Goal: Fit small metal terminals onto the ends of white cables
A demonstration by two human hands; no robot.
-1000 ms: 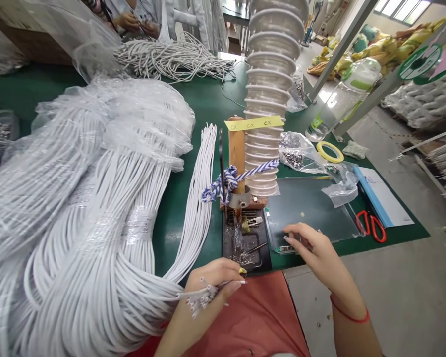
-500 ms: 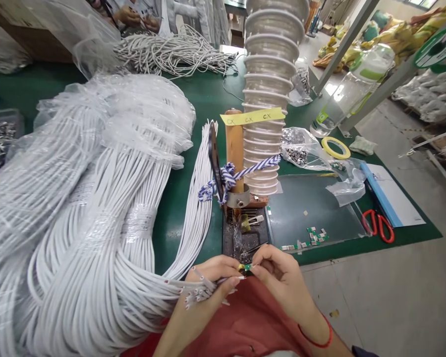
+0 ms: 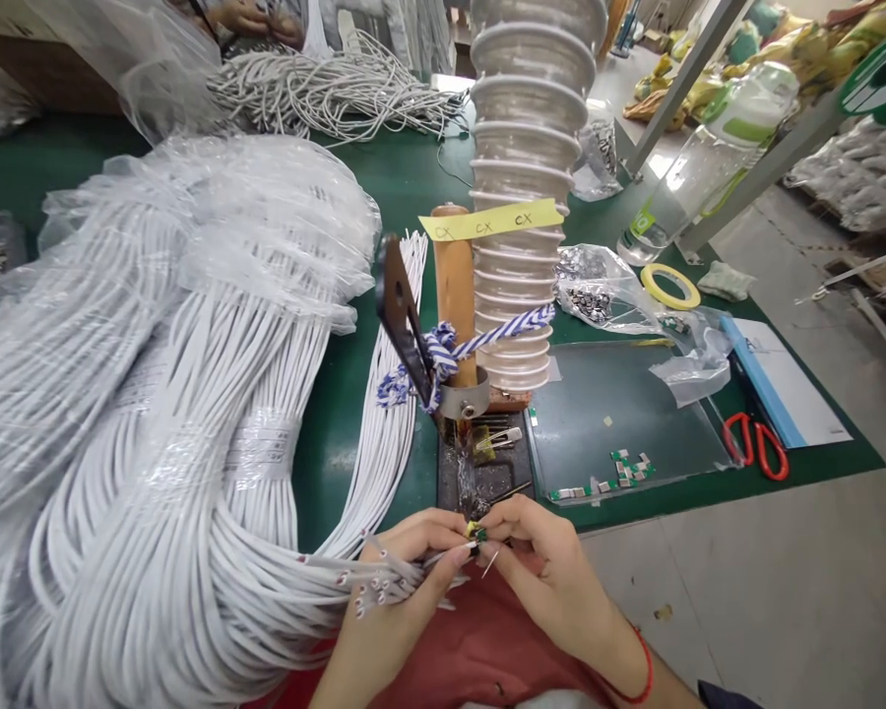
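My left hand (image 3: 411, 563) is closed around the ends of several white cables (image 3: 375, 594), whose cut ends stick out toward me. Between its thumb and fingertips is one cable end, close to a small green circuit board (image 3: 478, 534) with a yellow bit beside it. My right hand (image 3: 538, 563) pinches the board at the fingertips, and a thin pale strand (image 3: 490, 565) juts below them. The fingers partly cover the joint, so contact between cable and board is unclear. Just above stands an upright soldering iron (image 3: 456, 295) with a wooden handle, metal collar and striped cord.
A large plastic-wrapped cable bundle (image 3: 258, 384) fills the left. Behind the iron rises a ribbed clear hose (image 3: 521, 128). To the right are a sheet (image 3: 598, 414) with small green boards, red-handled scissors (image 3: 757, 448), yellow tape (image 3: 670, 287) and a bottle (image 3: 698, 177). A co-worker's hands (image 3: 255, 20) show at the back.
My right hand has moved slightly left, closer to my left fingertips, and the green board has turned. A thin strand now shows below the right fingers. The camera view has shifted slightly.
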